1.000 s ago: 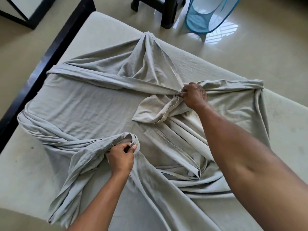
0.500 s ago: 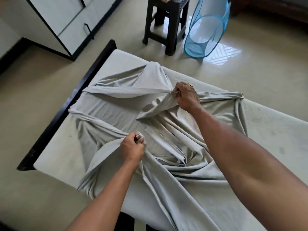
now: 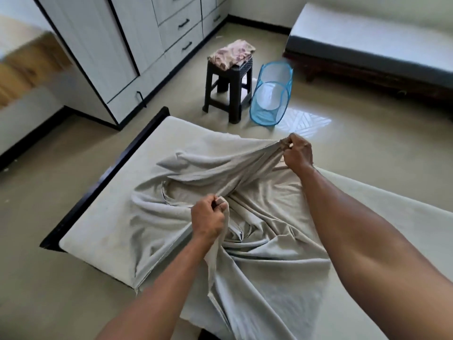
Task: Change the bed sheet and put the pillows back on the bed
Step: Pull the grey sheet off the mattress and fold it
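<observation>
A pale grey bed sheet point(image 3: 267, 244) lies bunched and creased on the bare mattress point(image 3: 103, 231) of a black-framed bed. My left hand point(image 3: 208, 218) is closed on a fold of the sheet near the middle of the bed. At the far edge, my right hand point(image 3: 296, 153) grips another bunch of the same sheet and holds it raised, so the cloth stretches taut between both hands. No pillows are in view.
A black stool point(image 3: 229, 88) with a folded patterned cloth point(image 3: 231, 54) on it stands beyond the bed. A blue mesh laundry basket point(image 3: 272, 94) leans beside it. White wardrobe drawers point(image 3: 137, 45) line the left wall. Another bed point(image 3: 382, 40) sits at the back right.
Both hands have pulled the gripped sheet upward and toward me, gathering it into a tighter heap. My view has lifted, showing more of the room.
</observation>
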`<state>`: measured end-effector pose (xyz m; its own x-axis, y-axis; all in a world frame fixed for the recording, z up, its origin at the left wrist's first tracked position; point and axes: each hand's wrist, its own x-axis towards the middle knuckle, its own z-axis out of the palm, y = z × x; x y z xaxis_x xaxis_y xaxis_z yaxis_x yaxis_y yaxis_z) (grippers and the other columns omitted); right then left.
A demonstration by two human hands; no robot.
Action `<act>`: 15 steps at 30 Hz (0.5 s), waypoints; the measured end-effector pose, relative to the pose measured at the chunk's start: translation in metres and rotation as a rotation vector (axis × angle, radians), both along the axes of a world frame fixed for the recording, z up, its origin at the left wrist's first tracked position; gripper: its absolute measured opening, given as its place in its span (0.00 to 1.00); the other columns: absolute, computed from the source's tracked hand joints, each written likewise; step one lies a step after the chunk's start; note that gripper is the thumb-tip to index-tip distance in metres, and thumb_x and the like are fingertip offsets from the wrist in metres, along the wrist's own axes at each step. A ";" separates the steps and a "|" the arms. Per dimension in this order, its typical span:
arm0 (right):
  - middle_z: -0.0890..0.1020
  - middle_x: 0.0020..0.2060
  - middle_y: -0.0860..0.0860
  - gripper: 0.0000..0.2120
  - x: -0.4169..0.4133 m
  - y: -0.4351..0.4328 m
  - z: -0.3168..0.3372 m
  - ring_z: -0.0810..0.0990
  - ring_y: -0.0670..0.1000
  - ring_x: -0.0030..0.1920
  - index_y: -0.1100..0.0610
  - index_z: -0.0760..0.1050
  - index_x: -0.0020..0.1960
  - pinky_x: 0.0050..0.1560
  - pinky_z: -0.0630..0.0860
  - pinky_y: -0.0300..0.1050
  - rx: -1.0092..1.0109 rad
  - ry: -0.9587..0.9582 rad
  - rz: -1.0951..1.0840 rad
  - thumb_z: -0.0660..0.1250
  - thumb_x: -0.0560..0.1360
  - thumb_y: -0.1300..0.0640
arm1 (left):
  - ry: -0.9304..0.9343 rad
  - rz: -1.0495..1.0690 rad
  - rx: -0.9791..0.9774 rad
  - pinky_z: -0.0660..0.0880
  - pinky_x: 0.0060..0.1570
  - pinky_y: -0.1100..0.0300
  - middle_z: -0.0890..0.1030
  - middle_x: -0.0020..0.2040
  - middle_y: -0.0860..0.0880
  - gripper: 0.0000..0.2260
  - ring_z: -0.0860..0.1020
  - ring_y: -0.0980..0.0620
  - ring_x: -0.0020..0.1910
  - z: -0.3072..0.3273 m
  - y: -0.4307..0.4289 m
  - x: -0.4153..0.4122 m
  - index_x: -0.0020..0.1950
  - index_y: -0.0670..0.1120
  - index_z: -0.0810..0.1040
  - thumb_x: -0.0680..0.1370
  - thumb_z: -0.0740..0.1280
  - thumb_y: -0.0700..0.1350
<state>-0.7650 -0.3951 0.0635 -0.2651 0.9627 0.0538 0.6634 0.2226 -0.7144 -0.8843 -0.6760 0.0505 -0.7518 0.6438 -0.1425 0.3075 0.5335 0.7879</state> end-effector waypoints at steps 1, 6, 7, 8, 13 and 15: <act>0.84 0.45 0.53 0.04 0.008 -0.001 0.008 0.81 0.57 0.48 0.52 0.75 0.40 0.47 0.79 0.52 -0.017 0.034 -0.008 0.67 0.73 0.60 | 0.014 -0.008 0.025 0.62 0.36 0.61 0.76 0.32 0.53 0.09 0.76 0.48 0.35 0.011 0.002 0.007 0.38 0.47 0.76 0.76 0.72 0.39; 0.82 0.41 0.52 0.03 0.075 -0.022 0.047 0.83 0.59 0.44 0.54 0.73 0.38 0.41 0.83 0.64 -0.019 0.194 0.058 0.62 0.64 0.59 | 0.052 0.000 0.156 0.70 0.39 0.56 0.82 0.36 0.48 0.06 0.79 0.46 0.38 0.066 -0.009 0.060 0.39 0.44 0.79 0.76 0.71 0.38; 0.82 0.42 0.53 0.04 0.090 -0.040 0.066 0.83 0.60 0.45 0.53 0.72 0.37 0.42 0.83 0.64 -0.018 0.191 0.082 0.62 0.65 0.61 | 0.046 0.023 0.168 0.73 0.40 0.55 0.83 0.37 0.47 0.05 0.80 0.46 0.38 0.075 -0.014 0.073 0.39 0.43 0.80 0.75 0.71 0.39; 0.82 0.44 0.55 0.06 0.105 -0.059 0.084 0.84 0.61 0.46 0.52 0.71 0.37 0.43 0.83 0.64 -0.024 0.195 0.098 0.62 0.67 0.63 | 0.029 0.041 0.194 0.77 0.41 0.54 0.83 0.37 0.47 0.06 0.81 0.45 0.38 0.085 -0.021 0.085 0.38 0.44 0.80 0.75 0.71 0.39; 0.83 0.43 0.55 0.07 0.174 -0.078 0.134 0.84 0.60 0.47 0.50 0.70 0.36 0.43 0.84 0.64 0.017 0.227 0.096 0.62 0.66 0.62 | -0.021 0.020 0.311 0.80 0.43 0.48 0.82 0.35 0.49 0.08 0.79 0.49 0.37 0.141 -0.036 0.146 0.36 0.46 0.78 0.75 0.71 0.40; 0.81 0.40 0.53 0.05 0.196 -0.077 0.162 0.83 0.60 0.46 0.52 0.70 0.38 0.44 0.84 0.63 0.058 0.232 0.061 0.64 0.69 0.60 | -0.034 0.001 0.368 0.78 0.42 0.48 0.82 0.35 0.48 0.07 0.77 0.50 0.35 0.168 -0.035 0.170 0.37 0.44 0.79 0.75 0.71 0.40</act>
<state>-0.5690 -0.4722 0.2256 -0.2973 0.9387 0.1744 0.4668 0.3022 -0.8311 -0.7140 -0.7105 0.2184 -0.7514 0.6557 0.0735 0.2770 0.2124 0.9371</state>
